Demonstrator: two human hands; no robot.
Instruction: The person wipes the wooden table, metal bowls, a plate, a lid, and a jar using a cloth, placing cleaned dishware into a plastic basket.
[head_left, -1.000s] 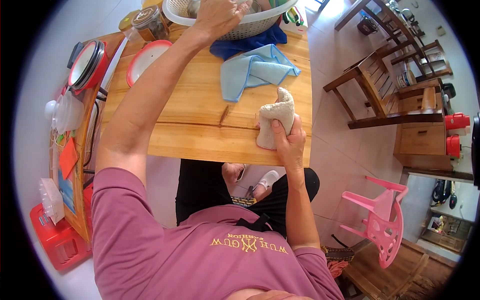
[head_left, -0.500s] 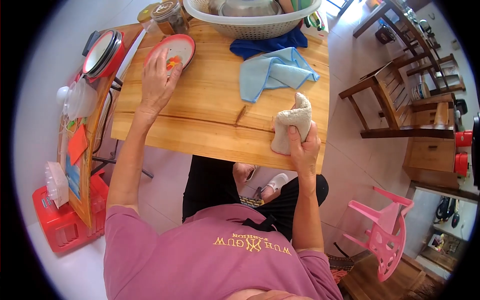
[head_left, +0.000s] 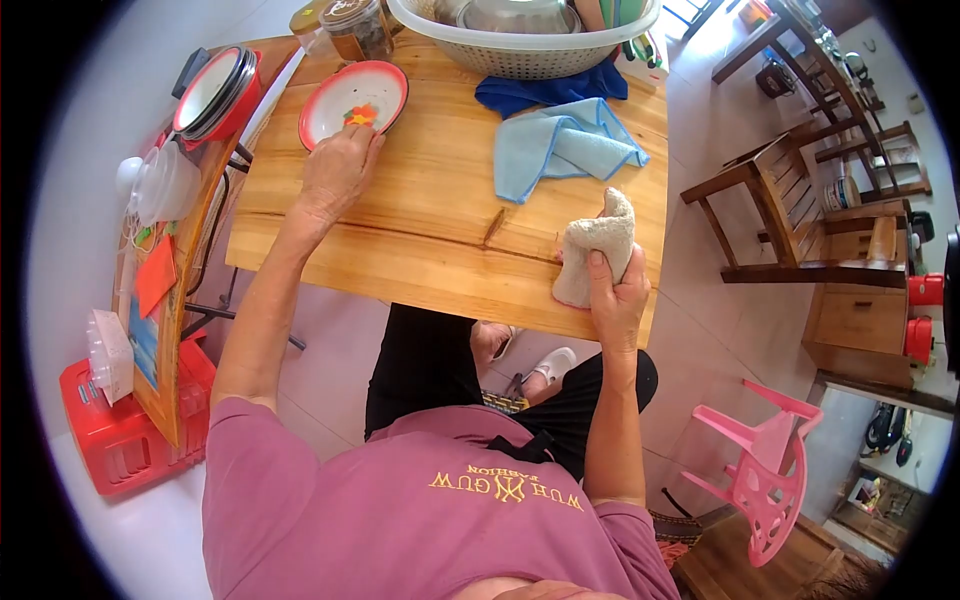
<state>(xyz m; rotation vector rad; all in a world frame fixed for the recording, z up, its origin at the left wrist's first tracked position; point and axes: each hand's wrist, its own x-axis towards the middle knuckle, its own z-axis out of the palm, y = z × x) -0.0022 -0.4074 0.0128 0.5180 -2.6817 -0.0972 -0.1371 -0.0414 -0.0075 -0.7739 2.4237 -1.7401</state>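
A white enamel plate (head_left: 335,95) with a red rim and a red-orange flower pattern lies near the far left of the wooden table (head_left: 420,190). My left hand (head_left: 340,175) is at its near edge, fingers curled and closed on the rim; the fingertips are partly hidden. In my right hand (head_left: 618,295) is a bunched beige cloth (head_left: 600,245), held by the thumb and fingers above the table's near right corner. A light blue cloth (head_left: 560,145) with darker blue edging lies crumpled beyond it, beside a dark blue cloth (head_left: 550,92).
A white colander (head_left: 525,55) holding metal bowls stands at the table's far edge. Two jars (head_left: 355,28) are behind the plate. Stacked red-rimmed basins (head_left: 215,95) sit on a side table at left. At right are a wooden chair (head_left: 770,210) and a pink plastic chair (head_left: 770,460).
My left hand has gone from spread fingers over the plate to curled fingers at its near rim. My right hand still holds the beige cloth. The view has shifted slightly.
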